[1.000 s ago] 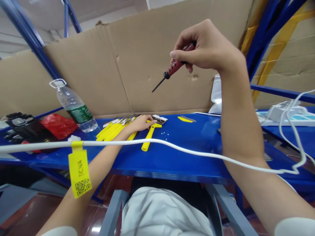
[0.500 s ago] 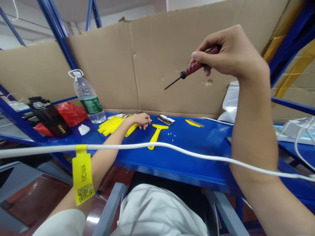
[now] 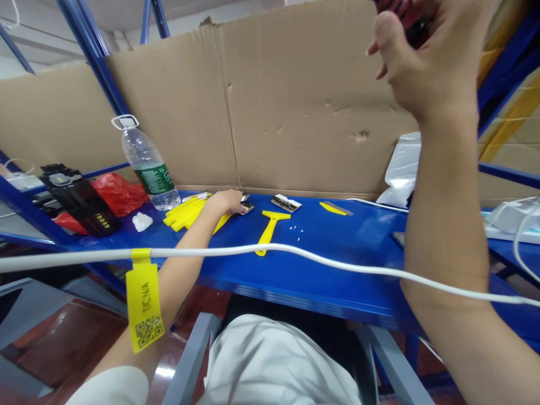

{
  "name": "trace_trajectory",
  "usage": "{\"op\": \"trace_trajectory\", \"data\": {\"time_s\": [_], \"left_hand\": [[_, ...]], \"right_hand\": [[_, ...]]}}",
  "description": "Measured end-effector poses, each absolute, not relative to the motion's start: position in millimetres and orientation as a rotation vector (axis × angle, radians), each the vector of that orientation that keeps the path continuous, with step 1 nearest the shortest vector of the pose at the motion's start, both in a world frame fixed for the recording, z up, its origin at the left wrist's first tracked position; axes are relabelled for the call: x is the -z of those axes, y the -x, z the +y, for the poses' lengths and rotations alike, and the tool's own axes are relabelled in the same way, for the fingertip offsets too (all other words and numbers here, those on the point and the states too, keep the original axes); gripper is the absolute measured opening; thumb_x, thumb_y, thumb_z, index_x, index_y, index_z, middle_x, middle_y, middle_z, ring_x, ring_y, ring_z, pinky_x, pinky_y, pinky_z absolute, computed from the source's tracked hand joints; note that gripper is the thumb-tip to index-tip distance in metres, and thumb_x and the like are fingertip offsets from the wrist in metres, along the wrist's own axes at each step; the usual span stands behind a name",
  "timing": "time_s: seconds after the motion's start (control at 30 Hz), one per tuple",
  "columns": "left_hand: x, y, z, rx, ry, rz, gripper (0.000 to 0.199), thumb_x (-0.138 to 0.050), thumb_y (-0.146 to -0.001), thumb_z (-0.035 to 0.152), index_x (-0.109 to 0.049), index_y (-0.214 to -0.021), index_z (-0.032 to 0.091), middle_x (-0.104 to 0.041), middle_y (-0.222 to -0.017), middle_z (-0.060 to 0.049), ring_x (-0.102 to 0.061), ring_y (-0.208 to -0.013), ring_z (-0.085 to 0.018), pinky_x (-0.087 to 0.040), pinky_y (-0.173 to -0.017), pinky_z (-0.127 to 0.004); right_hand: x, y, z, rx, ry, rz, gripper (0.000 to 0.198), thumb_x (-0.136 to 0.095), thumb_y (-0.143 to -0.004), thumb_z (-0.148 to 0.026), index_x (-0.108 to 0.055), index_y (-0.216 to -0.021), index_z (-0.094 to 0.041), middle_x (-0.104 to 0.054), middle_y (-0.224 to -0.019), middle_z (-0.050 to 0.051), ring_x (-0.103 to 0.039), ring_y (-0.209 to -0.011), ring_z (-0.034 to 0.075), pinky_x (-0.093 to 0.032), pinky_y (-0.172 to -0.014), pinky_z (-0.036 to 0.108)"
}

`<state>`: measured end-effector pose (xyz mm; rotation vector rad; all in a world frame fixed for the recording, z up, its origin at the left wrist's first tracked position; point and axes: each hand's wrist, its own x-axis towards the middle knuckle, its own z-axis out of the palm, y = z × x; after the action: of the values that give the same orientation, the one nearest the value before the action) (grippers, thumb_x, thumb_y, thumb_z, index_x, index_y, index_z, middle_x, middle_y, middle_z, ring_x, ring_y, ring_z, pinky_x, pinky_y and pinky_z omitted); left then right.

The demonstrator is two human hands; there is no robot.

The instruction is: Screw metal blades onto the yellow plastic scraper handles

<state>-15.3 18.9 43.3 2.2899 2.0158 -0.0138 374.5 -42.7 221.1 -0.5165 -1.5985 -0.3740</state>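
My right hand (image 3: 430, 62) is raised high at the top right, its fingers wrapped around a screwdriver. Only part of the red and black handle (image 3: 400, 12) shows; the shaft is outside the picture. Over the right end of a pile of yellow scraper handles (image 3: 185, 214), my left hand (image 3: 225, 202) has bent fingers on a small black-and-white packet (image 3: 247, 207); its fingertips are partly hidden. To the right of that hand, a yellow T-shaped scraper (image 3: 269, 232) lies on the blue table (image 3: 337, 242). Several tiny screws (image 3: 295, 229) are scattered beside it.
Behind the scraper are another black-and-white packet (image 3: 286, 202) and a yellow strip in clear plastic (image 3: 334, 208). A water bottle (image 3: 152, 171), black flask (image 3: 80, 199) and red bag (image 3: 120, 194) stand left. A white cable (image 3: 337, 260) crosses in front; cardboard (image 3: 295, 112) backs the table.
My right hand has moved up and right with the screwdriver, whose shaft has left the picture. My left hand has shifted left and slightly back, so the packet at its fingers shows.
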Motion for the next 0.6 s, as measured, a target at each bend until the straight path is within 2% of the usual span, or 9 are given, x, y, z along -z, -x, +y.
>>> {"op": "trace_trajectory", "data": {"time_s": [0.07,0.2,0.33,0.43,0.6], "left_hand": [[-36,3,18,0.015,-2.313,2.033,0.028,-0.098,-0.072,0.04,-0.082,-0.083,0.021,-0.082,-0.079,-0.019,-0.085,-0.092,-0.044,-0.065,-0.092,-0.047],[-30,-12,14,0.043,-2.33,2.056,0.027,-0.095,-0.075,0.031,-0.088,-0.098,0.018,-0.087,-0.106,-0.025,-0.085,-0.109,-0.045,-0.065,-0.1,-0.048],[-35,-8,11,0.05,-2.354,2.135,0.044,-0.096,-0.076,0.035,-0.089,-0.117,0.019,-0.085,-0.129,-0.028,-0.078,-0.131,-0.048,-0.061,-0.111,-0.052],[-40,-1,11,0.078,-2.338,2.191,0.053,-0.098,-0.074,0.037,-0.088,-0.123,0.019,-0.083,-0.135,-0.028,-0.077,-0.132,-0.05,-0.06,-0.112,-0.055],[-39,1,13,0.059,-2.317,2.199,0.05,-0.098,-0.069,0.027,-0.089,-0.117,0.018,-0.084,-0.13,-0.029,-0.078,-0.129,-0.051,-0.061,-0.109,-0.054]], "right_hand": [[-219,-375,-31,0.489,0.468,-1.569,0.022,-0.068,-0.101,-0.01,-0.081,-0.118,-0.014,-0.08,-0.105,0.012,-0.073,-0.088,0.023,-0.05,-0.081,0.038],[-215,-373,-6,0.504,0.556,-1.517,0.007,-0.076,-0.099,-0.016,-0.074,-0.105,-0.02,-0.078,-0.098,0.01,-0.063,-0.082,0.022,-0.045,-0.078,0.037],[-212,-373,-2,0.412,0.536,-1.586,0.014,-0.077,-0.097,-0.019,-0.066,-0.097,-0.028,-0.074,-0.095,0.008,-0.06,-0.079,0.025,-0.044,-0.077,0.039],[-210,-374,-9,0.382,0.493,-1.605,0.014,-0.077,-0.093,-0.018,-0.066,-0.094,-0.027,-0.07,-0.091,0.006,-0.056,-0.078,0.023,-0.043,-0.078,0.038],[-210,-372,-18,0.374,0.536,-1.663,0.009,-0.08,-0.094,-0.025,-0.071,-0.095,-0.025,-0.068,-0.092,0.004,-0.055,-0.081,0.022,-0.044,-0.084,0.038]]}}
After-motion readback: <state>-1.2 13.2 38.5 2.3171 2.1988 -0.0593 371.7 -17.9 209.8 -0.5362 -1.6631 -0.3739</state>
